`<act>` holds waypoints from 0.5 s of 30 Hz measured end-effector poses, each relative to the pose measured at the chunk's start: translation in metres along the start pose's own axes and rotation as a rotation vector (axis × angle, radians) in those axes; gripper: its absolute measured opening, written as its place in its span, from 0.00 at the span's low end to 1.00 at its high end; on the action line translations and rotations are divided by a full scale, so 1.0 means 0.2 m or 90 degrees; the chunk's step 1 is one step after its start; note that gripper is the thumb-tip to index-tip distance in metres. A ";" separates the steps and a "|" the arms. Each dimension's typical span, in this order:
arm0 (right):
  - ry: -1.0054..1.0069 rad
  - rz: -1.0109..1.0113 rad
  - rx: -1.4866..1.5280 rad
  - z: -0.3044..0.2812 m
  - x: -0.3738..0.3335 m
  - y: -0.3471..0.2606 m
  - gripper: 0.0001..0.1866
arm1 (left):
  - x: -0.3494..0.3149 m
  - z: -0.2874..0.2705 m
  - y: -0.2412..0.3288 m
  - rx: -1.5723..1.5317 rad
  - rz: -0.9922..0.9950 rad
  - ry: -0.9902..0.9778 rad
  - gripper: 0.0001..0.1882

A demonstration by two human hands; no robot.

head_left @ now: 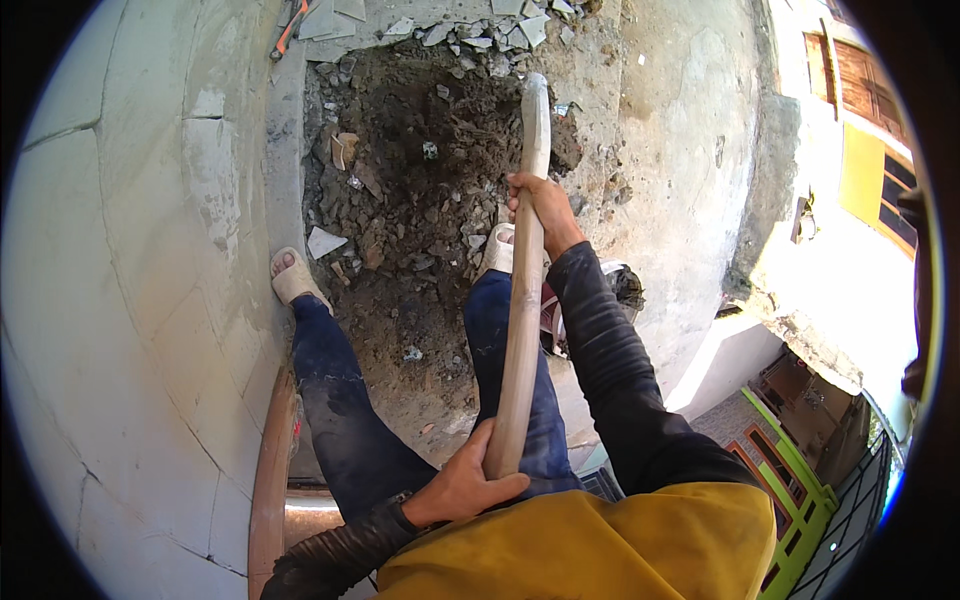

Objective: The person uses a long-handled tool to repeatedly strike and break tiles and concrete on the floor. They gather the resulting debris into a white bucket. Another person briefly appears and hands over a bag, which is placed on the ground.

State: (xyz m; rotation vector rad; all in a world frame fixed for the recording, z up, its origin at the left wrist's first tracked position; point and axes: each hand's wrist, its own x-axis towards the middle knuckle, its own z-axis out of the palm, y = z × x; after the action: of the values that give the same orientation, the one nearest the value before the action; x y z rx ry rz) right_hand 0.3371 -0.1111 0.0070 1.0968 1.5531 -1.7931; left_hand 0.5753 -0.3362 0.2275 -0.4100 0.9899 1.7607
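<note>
A long pale wooden tool handle [522, 330] slants up in front of my body, over my right leg. My right hand [545, 208] is wrapped round its upper part. Lower down, close to my waist, my left hand [465, 482] grips the near end. The far end of the handle reaches over a patch of dug-up dark soil [400, 150] mixed with broken rubble. No tool head can be made out there. My feet, in light slippers, stand at the two sides of the patch.
A bare block wall [150, 300] runs along my left. Broken tile pieces [480, 35] lie at the patch's far edge, near an orange-and-dark hand tool [290, 28]. A white container [618, 285] stands beside my right leg. A wooden post [270, 480] leans along the wall.
</note>
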 end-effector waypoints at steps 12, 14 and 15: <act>0.129 -0.086 0.289 -0.36 0.04 0.08 0.08 | 1.24 -0.99 -0.92 0.684 -0.015 0.331 0.17; 0.130 -0.132 0.251 -0.37 -0.02 -0.04 0.10 | 1.24 -0.88 -0.86 0.628 -0.029 0.270 0.18; 0.117 -0.116 0.235 -0.35 -0.07 -0.09 0.11 | 1.18 -0.80 -0.82 0.589 -0.024 0.279 0.17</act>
State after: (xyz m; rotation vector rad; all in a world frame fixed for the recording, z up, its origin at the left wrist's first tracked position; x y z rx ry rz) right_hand 0.3469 -0.0417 0.0270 1.3588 1.5010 -2.2204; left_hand 0.5976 -0.2946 -0.0982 -0.2027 1.9480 1.0157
